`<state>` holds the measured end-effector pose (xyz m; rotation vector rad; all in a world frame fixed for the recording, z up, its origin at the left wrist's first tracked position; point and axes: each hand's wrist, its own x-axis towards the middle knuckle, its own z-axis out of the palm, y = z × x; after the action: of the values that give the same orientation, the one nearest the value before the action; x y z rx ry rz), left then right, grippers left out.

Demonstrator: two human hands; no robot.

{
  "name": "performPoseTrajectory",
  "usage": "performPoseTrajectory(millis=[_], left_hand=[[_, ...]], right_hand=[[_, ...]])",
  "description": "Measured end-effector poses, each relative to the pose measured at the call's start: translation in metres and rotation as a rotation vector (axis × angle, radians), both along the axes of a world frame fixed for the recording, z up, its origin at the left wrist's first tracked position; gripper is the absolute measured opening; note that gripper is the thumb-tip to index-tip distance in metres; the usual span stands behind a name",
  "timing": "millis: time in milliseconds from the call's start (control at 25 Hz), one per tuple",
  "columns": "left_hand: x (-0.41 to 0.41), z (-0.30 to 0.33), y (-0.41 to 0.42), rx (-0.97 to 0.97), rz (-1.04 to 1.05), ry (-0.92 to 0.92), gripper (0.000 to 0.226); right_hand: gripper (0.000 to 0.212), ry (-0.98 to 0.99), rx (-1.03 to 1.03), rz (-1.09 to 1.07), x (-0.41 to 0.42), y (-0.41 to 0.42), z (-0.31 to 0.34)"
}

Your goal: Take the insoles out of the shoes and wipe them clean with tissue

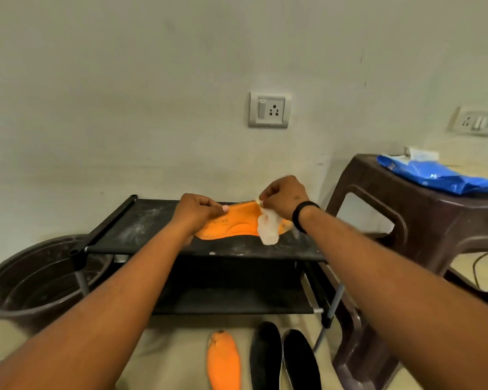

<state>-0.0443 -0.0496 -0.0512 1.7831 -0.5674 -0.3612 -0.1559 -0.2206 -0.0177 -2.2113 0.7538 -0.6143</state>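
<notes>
While both arms reach forward over a dusty black rack shelf [141, 229], the left hand [193, 212] pinches the near edge of an orange insole [237, 225] lying there, and the right hand [283, 197], fingers curled, grips white tissue [268, 228] against its far end.
</notes>
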Motion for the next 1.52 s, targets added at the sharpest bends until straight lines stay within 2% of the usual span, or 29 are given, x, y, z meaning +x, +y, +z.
performPoseTrajectory(millis=[80, 160, 280, 400, 560, 640, 680, 800, 880, 1040, 1080, 1160, 1320, 1480, 1520], left_hand=[[-0.015, 0.006, 0.020, -0.104, 0.091, 0.115, 0.013], [-0.035, 0.008, 0.042, -0.173, 0.173, 0.213, 0.014], [-0.060, -0.008, 0.074, -0.194, 0.243, 0.383, 0.021], [-0.078, -0.040, 0.108, -0.105, 0.177, 0.490, 0.032], [-0.100, -0.084, 0.151, 0.132, -0.075, 0.705, 0.020], [-0.111, -0.107, 0.162, 0.300, -0.136, 0.777, 0.010], [-0.116, -0.119, 0.165, 0.371, -0.144, 0.797, 0.005], [-0.134, -0.159, 0.170, 0.500, -0.073, 0.826, 0.015], [-0.141, -0.186, 0.172, 0.542, 0.000, 0.820, 0.019], [-0.137, -0.219, 0.164, 0.612, 0.105, 0.718, 0.005], [-0.136, -0.224, 0.162, 0.612, 0.125, 0.698, 0.012], [-0.133, -0.234, 0.155, 0.611, 0.146, 0.691, 0.020], [-0.132, -0.252, 0.146, 0.589, 0.252, 0.716, 0.006], [-0.128, -0.274, 0.140, 0.561, 0.377, 0.709, 0.012], [-0.125, -0.280, 0.139, 0.558, 0.399, 0.706, 0.008]], right_hand=[[0.019, -0.284, 0.417, -0.055, -0.014, 0.031, -0.021], [0.016, -0.452, 0.740, -0.074, -0.031, 0.067, -0.043], [0.011, -0.509, 1.049, -0.050, -0.055, 0.109, -0.073], [0.013, -0.456, 1.185, -0.025, -0.072, 0.133, -0.108], [0.025, -0.129, 1.231, -0.027, -0.087, 0.157, -0.167], [0.030, 0.073, 1.210, 0.005, -0.096, 0.167, -0.197], [0.031, 0.170, 1.202, 0.022, -0.101, 0.171, -0.214], [0.045, 0.377, 1.126, -0.053, -0.117, 0.184, -0.257], [0.043, 0.456, 1.100, -0.095, -0.123, 0.189, -0.275], [0.049, 0.526, 0.983, -0.085, -0.119, 0.193, -0.286], [0.048, 0.532, 0.934, -0.089, -0.117, 0.193, -0.289], [0.042, 0.546, 0.866, -0.100, -0.115, 0.192, -0.296], [0.030, 0.548, 0.773, -0.103, -0.109, 0.190, -0.311], [0.007, 0.456, 0.708, -0.223, -0.104, 0.186, -0.320], [0.010, 0.442, 0.706, -0.240, -0.104, 0.184, -0.323]])
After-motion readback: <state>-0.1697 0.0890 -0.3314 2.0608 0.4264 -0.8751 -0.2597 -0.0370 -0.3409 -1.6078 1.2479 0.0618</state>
